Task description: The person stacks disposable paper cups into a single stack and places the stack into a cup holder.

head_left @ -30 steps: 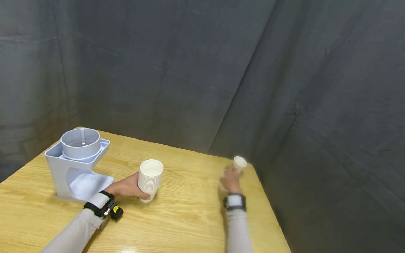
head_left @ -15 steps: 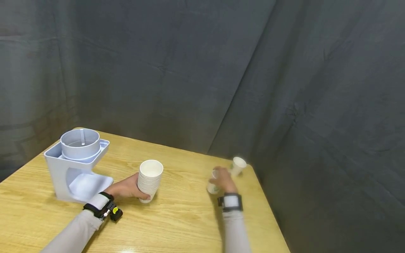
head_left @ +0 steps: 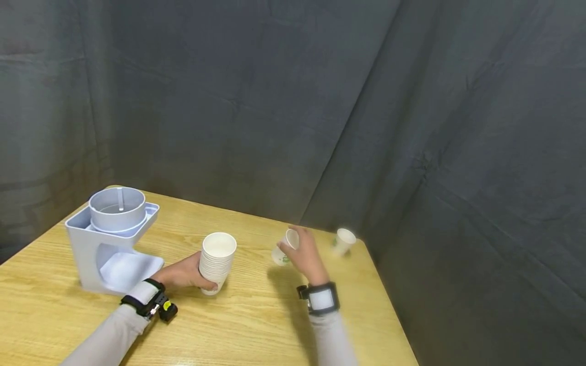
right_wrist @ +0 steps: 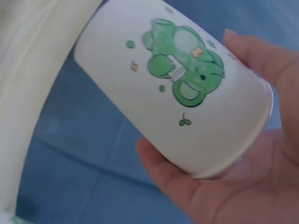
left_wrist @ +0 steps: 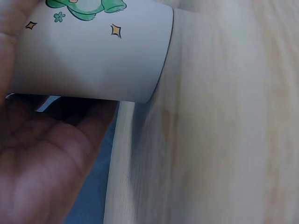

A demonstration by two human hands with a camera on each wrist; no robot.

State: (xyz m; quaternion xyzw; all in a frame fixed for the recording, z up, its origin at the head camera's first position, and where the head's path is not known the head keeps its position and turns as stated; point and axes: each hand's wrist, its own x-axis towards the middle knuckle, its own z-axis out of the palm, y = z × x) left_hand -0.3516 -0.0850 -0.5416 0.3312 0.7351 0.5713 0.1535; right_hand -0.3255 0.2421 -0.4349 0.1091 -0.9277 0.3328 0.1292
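Note:
In the head view my left hand (head_left: 183,272) grips a tall stack of white paper cups (head_left: 217,262), thumb around the near side. The lowest cup (left_wrist: 93,56) shows a green print in the left wrist view, its base close over the wood. My right hand (head_left: 309,256) pinches a single paper cup (head_left: 281,254) near its rim, tilted, above the table. In the right wrist view a green cartoon animal decorates this cup (right_wrist: 140,84), and thumb and fingers hold it on opposite sides. Another paper cup (head_left: 344,241) stands at the table's far right corner.
At the left of the wooden table (head_left: 247,325) stands a light grey plastic device (head_left: 87,254) with a round tub (head_left: 116,219) on top and a flat base tray. Dark grey curtains (head_left: 229,101) hang behind the table and along its right side.
My right hand has moved left from the far right corner, carrying the single cup toward the stack. The cup in the corner has stayed. My left hand keeps its grip on the stack.

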